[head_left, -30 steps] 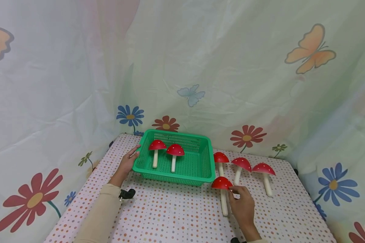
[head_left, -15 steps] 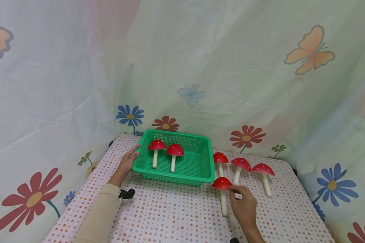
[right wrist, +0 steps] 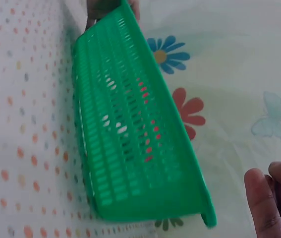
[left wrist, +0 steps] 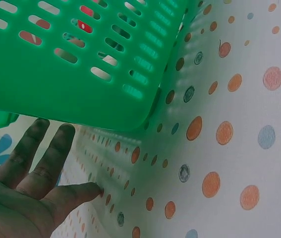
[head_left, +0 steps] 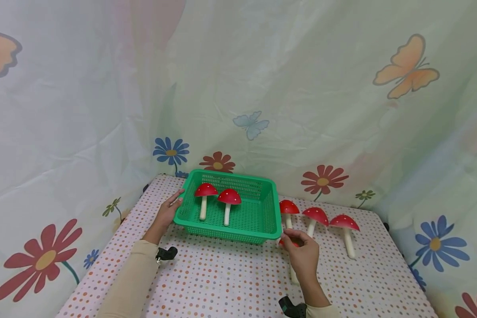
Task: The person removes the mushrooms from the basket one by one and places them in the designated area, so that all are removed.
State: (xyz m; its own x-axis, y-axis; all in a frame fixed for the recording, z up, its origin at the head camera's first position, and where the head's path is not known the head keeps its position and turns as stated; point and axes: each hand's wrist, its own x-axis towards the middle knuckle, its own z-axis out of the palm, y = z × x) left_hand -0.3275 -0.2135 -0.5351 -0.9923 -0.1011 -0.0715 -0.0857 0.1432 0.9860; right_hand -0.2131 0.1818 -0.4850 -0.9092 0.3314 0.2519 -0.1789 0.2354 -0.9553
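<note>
My left hand [head_left: 166, 215] rests at the left end of a green plastic basket [head_left: 218, 232]. In the left wrist view its fingers [left wrist: 46, 163] reach straight out by the basket's underside. Two toy mushrooms, one [head_left: 203, 207] left of the other [head_left: 229, 196], lie inside, red caps away from me. My right hand [head_left: 305, 256] hovers by the basket's front right corner, over another toy mushroom [head_left: 294, 276] whose cap it mostly covers. In the right wrist view the thumb and fingers [right wrist: 261, 203] are loosely bent with nothing between them, apart from the rim.
Three more red-capped toy mushrooms lie right of the basket: one [head_left: 289, 207] beside its wall, one [head_left: 316, 215] in the middle, one [head_left: 344, 222] farthest right. A dotted cloth [head_left: 222, 282] covers the table. Behind it hangs a printed curtain [head_left: 286, 145].
My right hand has moved left and a little away from me, from beside the nearest mushroom's cap to over it, near the basket's corner. The left hand, basket and mushrooms have stayed put.
</note>
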